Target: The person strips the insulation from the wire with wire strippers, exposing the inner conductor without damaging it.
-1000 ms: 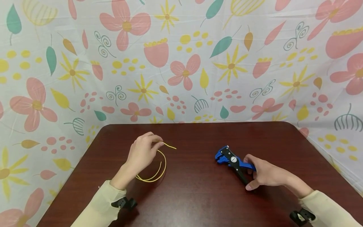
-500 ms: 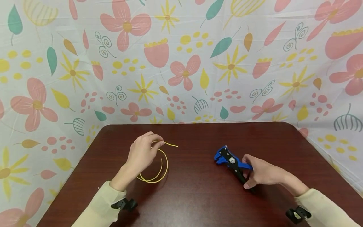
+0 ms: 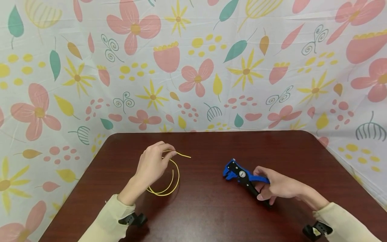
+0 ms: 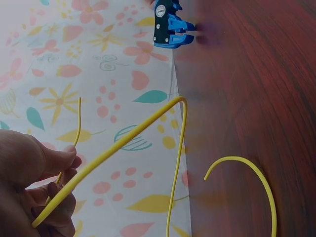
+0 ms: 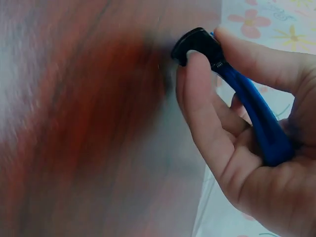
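My left hand (image 3: 152,164) pinches a yellow wire (image 3: 183,155) between thumb and fingers, above the left half of the table. A short end of the wire points right, and the rest hangs in a loose loop below the hand. In the left wrist view the wire (image 4: 118,143) bends across the picture. On the right, my right hand (image 3: 282,184) grips a wire stripper (image 3: 242,174) with blue and black parts, its head pointing up and left. The right wrist view shows fingers curled around its handles, the blue handle (image 5: 256,108) lying against the palm.
Both hands are over a dark reddish-brown table (image 3: 205,208). Behind it hangs a white cloth (image 3: 193,111) with flowers and leaves printed on it. A black band with a device (image 3: 133,219) sits on each wrist, over pale sleeves.
The right hand has moved slightly left with the wire stripper, and its fingers have drawn further around the handles. The left hand stays nearly still; the wire's free end has shifted slightly right.
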`<state>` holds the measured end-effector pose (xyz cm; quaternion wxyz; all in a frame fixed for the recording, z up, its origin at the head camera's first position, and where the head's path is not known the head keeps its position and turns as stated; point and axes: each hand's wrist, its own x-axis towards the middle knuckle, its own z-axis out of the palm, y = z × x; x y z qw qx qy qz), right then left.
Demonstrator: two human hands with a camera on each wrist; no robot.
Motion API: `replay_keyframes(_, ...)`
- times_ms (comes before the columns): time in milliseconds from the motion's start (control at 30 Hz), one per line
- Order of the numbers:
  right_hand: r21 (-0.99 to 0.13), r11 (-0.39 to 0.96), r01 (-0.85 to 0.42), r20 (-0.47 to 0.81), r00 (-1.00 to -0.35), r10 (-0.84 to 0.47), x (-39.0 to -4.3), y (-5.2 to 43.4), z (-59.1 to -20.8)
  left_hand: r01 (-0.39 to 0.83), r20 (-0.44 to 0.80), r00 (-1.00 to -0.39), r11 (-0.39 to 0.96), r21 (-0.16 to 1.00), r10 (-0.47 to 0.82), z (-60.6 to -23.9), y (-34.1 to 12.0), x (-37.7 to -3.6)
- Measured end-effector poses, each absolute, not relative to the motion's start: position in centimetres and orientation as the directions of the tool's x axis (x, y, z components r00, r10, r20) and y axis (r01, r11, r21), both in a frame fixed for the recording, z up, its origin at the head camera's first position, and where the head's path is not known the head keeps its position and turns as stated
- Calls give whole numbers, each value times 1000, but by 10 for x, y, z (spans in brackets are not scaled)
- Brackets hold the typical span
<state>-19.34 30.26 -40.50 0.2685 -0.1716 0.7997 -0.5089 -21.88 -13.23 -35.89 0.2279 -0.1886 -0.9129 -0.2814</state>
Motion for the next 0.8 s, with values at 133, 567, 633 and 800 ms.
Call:
replay_keyframes(133, -931, 364, -7, -217, -792, -571, -193, 301, -409, 474, 518, -827, 768, 431, 219, -359, -131, -218)
replay_keyframes(567, -973, 221, -62, -78, -817, -571, -190, 284, -415, 499, 550, -808, 741, 449, 211, -359, -126, -215)
replay_keyframes(633, -975, 215, -60, -71, -831, -552, -189, 282, -416, 501, 551, -808, 736, 454, 210, -359, -125, -215)
replay_keyframes(800, -982, 182, -43, -58, -854, -516, -188, 276, -418, 502, 555, -806, 737, 453, 208, -359, -124, -215)
